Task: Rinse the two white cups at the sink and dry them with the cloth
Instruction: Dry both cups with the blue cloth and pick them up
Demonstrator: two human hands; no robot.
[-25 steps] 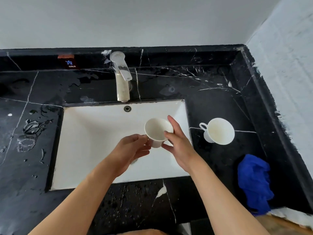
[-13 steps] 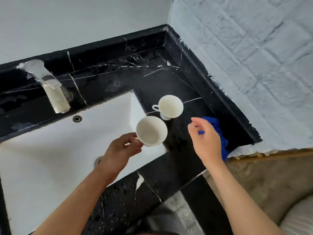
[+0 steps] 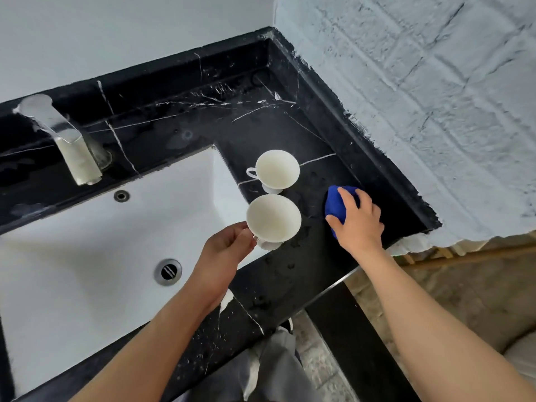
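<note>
My left hand [image 3: 224,250] holds a white cup [image 3: 273,220] by its handle, above the right edge of the white sink [image 3: 87,256], mouth facing up. A second white cup [image 3: 277,169] stands upright on the black marble counter [image 3: 261,129] just behind it, handle to the left. To the right, my right hand [image 3: 358,221] rests on the blue cloth [image 3: 336,206] lying on the counter, fingers curled over it. Most of the cloth is hidden under the hand.
A chrome faucet [image 3: 63,137] stands behind the sink at the left. The sink drain [image 3: 168,271] is open. A rough white wall [image 3: 420,97] borders the counter on the right. Water drops speckle the counter's front edge.
My right hand let go of the cup, moved right and came down onto the blue cloth. The left hand kept the cup and shifted it right. The view turned right.
</note>
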